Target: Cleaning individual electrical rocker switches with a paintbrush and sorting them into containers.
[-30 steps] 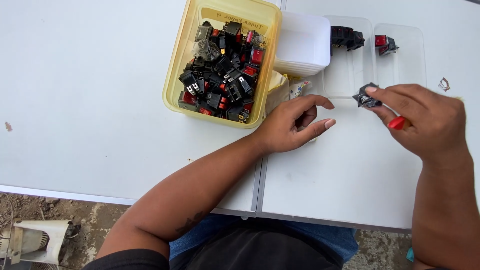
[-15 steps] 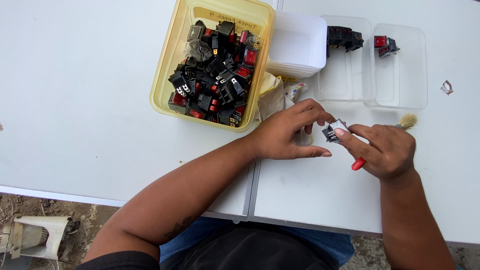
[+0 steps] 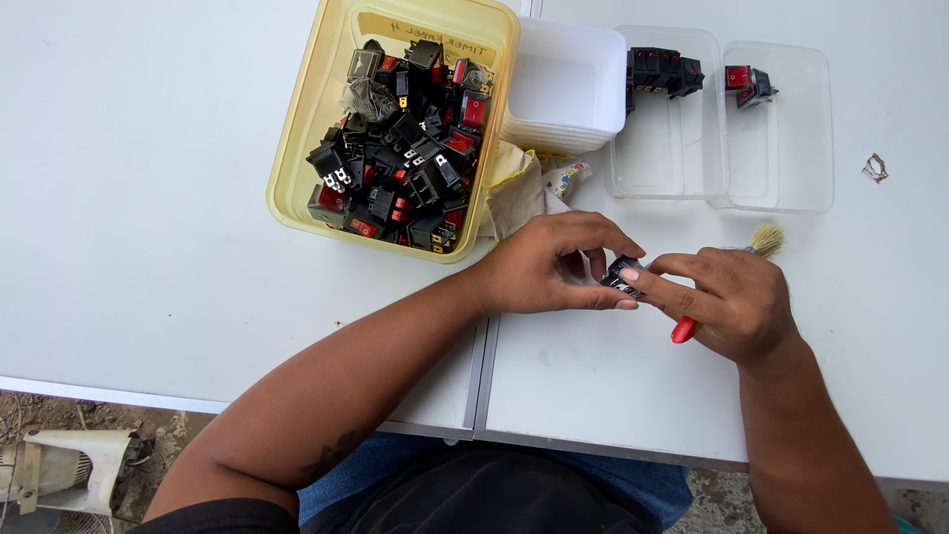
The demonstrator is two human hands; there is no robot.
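Left hand [image 3: 554, 267]: over the desk's front half, just right of the seam; grip pinching a small black switch [image 3: 623, 275] between thumb and fingertips.
Right hand [image 3: 732, 297]: just right of the left hand, fingertips meeting it at the switch; index finger laid along the switch's near side. Grip closed around a brush handle.
Switch: black, small, mostly hidden by fingers; held just above the desk between both hands.
Brush [image 3: 763, 240]: pale bristles stick out behind the right hand, red handle tip shows below the palm; lies slanted.
Yellow tub [image 3: 297, 148]: left of the hands, far side of the desk; heaped with black and red switches.
White tubs [image 3: 568, 94]: nested stack, touching the yellow tub's right side.
Cloth [image 3: 529, 183]: crumpled, pale, between yellow tub and left hand.
Clear trays [image 3: 781, 168]: two, side by side, right of the white tubs; left one holds a row of black switches at its far edge, right one a single red-faced switch.
Desk [image 3: 148, 247]: white, two panels joined by a seam.
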